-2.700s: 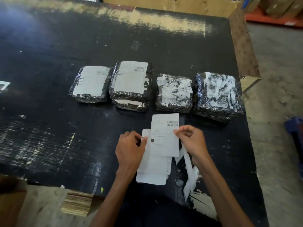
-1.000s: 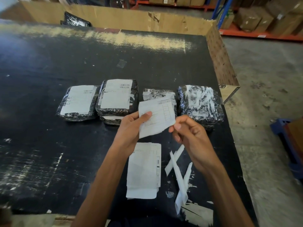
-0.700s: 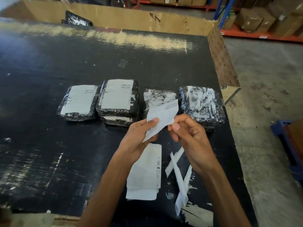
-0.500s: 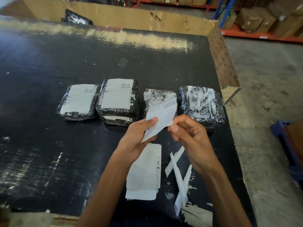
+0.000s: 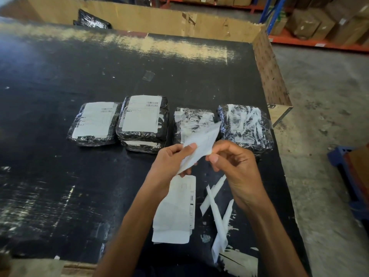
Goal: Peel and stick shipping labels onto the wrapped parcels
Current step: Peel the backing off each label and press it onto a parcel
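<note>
One wide head-worn camera looks forward and down across the table [image 5: 60,166] from its near edge, close above the left hand [image 5: 169,162] and right hand [image 5: 235,168]; floor [image 5: 323,100] at right, shelves [image 5: 311,42] beyond.

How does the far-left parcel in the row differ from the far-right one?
The far-left parcel carries a smooth, whole white label; the far-right parcel shows only ragged white streaks. The far-left parcel looks flatter, the far-right parcel bulkier. Both are wrapped in glossy black film.

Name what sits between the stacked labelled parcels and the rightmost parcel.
In the head view: one wrapped parcel lacking a clean label, partly behind the held label.
</note>
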Available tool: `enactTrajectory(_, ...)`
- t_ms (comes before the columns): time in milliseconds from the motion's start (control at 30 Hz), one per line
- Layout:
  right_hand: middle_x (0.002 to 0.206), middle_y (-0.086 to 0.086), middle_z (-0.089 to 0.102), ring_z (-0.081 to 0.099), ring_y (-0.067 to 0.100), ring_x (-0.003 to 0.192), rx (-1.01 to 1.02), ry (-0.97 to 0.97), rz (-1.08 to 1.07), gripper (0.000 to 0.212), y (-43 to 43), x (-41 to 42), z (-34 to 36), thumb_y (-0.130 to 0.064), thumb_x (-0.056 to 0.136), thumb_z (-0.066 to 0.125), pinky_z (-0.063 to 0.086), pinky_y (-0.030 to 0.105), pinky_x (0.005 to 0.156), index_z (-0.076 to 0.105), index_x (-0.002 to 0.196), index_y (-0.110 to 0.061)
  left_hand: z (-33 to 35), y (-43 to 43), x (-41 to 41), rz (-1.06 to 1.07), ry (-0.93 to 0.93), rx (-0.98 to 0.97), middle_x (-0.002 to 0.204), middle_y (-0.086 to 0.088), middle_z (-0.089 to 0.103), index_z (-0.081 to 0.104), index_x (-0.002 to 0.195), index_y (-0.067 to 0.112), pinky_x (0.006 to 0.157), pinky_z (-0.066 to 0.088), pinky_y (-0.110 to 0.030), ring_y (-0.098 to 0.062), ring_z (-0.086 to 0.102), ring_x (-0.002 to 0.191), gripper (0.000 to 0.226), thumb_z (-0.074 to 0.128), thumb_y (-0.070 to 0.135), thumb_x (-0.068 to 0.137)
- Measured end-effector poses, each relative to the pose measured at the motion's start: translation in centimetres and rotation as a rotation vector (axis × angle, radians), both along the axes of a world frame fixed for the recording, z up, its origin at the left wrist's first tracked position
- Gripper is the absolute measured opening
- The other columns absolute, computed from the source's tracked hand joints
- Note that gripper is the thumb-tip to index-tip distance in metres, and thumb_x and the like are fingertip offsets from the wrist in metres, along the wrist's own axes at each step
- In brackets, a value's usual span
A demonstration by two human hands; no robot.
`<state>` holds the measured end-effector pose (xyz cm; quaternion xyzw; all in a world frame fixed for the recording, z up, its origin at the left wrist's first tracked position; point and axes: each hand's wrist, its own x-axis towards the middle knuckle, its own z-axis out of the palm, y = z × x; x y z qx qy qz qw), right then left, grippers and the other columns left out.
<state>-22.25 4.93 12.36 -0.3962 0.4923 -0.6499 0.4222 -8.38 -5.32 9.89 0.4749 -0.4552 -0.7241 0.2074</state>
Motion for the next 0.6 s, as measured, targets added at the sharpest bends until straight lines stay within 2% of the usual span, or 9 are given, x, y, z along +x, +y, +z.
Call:
enactTrajectory(67,0.069,-0.009,0.067,0.055,0.007,0.062,0.004,0.026,-0.026,0.008,0.0,0.0,0.1,-0.01,0.084,0.079,0.049,0.019,0.065,0.071,0.085,-0.009,0.2,0.8,-0.3,0.023,-0.151,-0.136,0.1,-0.007,0.072,0.051,0.131,0.02,0.064,0.047,-0.023,-0.012,0.063,0.075,0.06,0.077,0.05,0.086)
enactTrajectory(133,0.069,-0.01,0.065,0.054,0.009,0.064,0.01,0.033,-0.063,0.005,0.0,0.0,0.2,-0.015,0.082,0.077,0.049,0.019,0.067,0.072,0.083,-0.015,0.5,1.8,-0.3,0.106,-0.181,-0.356,0.107,-0.005,0.065,0.046,0.131,0.029,0.072,0.05,-0.022,-0.013,0.061,0.088,0.062,0.081,0.045,0.083)
enactTrajectory(200,0.071,-0.009,0.064,0.054,0.008,0.067,0.024,0.055,-0.113,0.014,-0.1,0.0,0.3,-0.007,0.085,0.076,0.048,0.018,0.067,0.071,0.081,-0.018,1.2,2.5,0.0,0.132,-0.066,-0.564,0.102,-0.004,0.068,0.061,0.121,0.028,0.074,0.05,-0.024,-0.02,0.063,0.09,0.035,0.077,0.03,0.09)
enactTrajectory(267,0.076,-0.005,0.065,0.055,0.01,0.071,0.029,0.086,-0.137,0.019,-0.1,0.0,0.5,-0.004,0.088,0.074,0.049,0.021,0.069,0.072,0.08,-0.022,2.3,3.0,0.4,0.061,0.095,-0.644,0.096,0.0,0.075,0.074,0.109,0.021,0.075,0.053,-0.025,-0.018,0.069,0.088,0.013,0.065,0.023,0.099)
enactTrajectory(333,0.077,-0.008,0.065,0.055,0.01,0.072,0.019,0.116,-0.139,0.022,0.0,0.0,0.9,-0.003,0.09,0.073,0.049,0.022,0.07,0.073,0.08,-0.023,2.9,3.4,0.8,0.009,0.157,-0.694,0.097,0.0,0.079,0.078,0.105,0.015,0.084,0.057,-0.026,-0.015,0.073,0.095,0.023,0.059,0.026,0.101)
enactTrajectory(400,0.075,-0.011,0.064,0.052,0.014,0.069,0.009,0.171,-0.161,0.021,0.2,-0.2,1.2,-0.002,0.091,0.071,0.047,0.026,0.069,0.073,0.082,-0.022,3.0,3.6,0.8,-0.004,0.142,-0.768,0.099,0.002,0.079,0.079,0.107,0.019,0.088,0.058,-0.032,-0.021,0.073,0.098,0.021,0.063,0.03,0.1)
enactTrajectory(500,0.077,0.008,0.063,0.05,0.038,0.071,-0.003,0.275,-0.181,0.01,0.5,-0.5,1.4,-0.008,0.09,0.073,0.044,0.043,0.066,0.076,0.087,-0.017,3.0,3.7,0.8,0.008,0.085,-0.874,0.096,0.006,0.078,0.078,0.108,0.025,0.08,0.055,-0.024,-0.018,0.071,0.091,0.02,0.066,0.035,0.095)
enactTrajectory(533,0.078,0.014,0.061,0.048,0.042,0.071,-0.007,0.31,-0.177,0.007,0.7,-0.6,1.5,-0.009,0.09,0.074,0.044,0.046,0.065,0.076,0.088,-0.016,3.1,3.6,0.9,0.012,0.072,-0.912,0.095,0.006,0.077,0.079,0.107,0.022,0.079,0.052,-0.02,-0.017,0.07,0.089,0.021,0.068,0.035,0.094)
enactTrajectory(600,0.08,0.017,0.059,0.047,0.037,0.068,-0.014,0.381,-0.16,0.007,0.9,-0.7,1.8,-0.009,0.09,0.075,0.042,0.045,0.063,0.076,0.089,-0.015,3.4,3.6,0.9,0.028,0.067,-0.97,0.092,0.006,0.077,0.08,0.103,0.021,0.08,0.049,-0.016,-0.017,0.07,0.088,0.019,0.071,0.034,0.093)
